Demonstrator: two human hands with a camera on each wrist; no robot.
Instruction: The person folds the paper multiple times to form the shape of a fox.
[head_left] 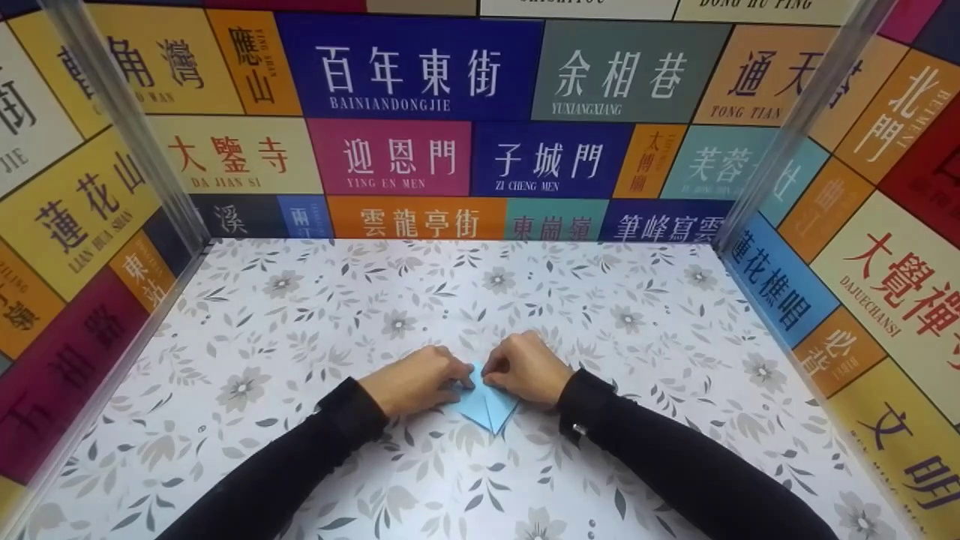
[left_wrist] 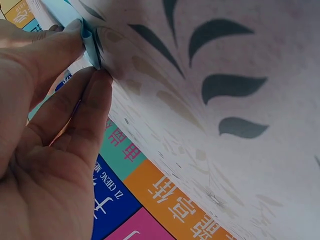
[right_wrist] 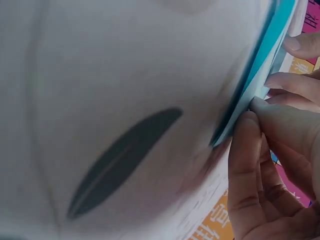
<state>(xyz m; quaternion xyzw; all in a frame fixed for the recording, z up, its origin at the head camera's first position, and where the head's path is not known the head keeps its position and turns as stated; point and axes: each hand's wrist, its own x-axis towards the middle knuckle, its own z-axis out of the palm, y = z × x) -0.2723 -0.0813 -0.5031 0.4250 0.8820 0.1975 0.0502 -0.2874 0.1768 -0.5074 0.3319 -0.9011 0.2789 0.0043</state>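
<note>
A light blue piece of paper [head_left: 489,412], folded into a small kite-like shape with a crease down its middle, lies on the patterned tabletop with a point toward the person. At its left side, my left hand [head_left: 421,381] pinches the edge between thumb and fingertips; in the left wrist view the folded paper [left_wrist: 91,49] shows between them. My right hand [head_left: 534,369] pinches the upper right part of the sheet. Up close in the right wrist view, the thumb and index finger of the right hand [right_wrist: 280,150] meet at the layered paper edge [right_wrist: 250,90]. Fingers partly cover the paper's far end.
The tabletop [head_left: 337,465] bears a grey flower and leaf print. Upright walls with coloured Chinese place-name panels [head_left: 409,67] close off the back, left and right sides. Clear strips [head_left: 154,150] run down the corners. Black sleeves [head_left: 277,457] cover both forearms.
</note>
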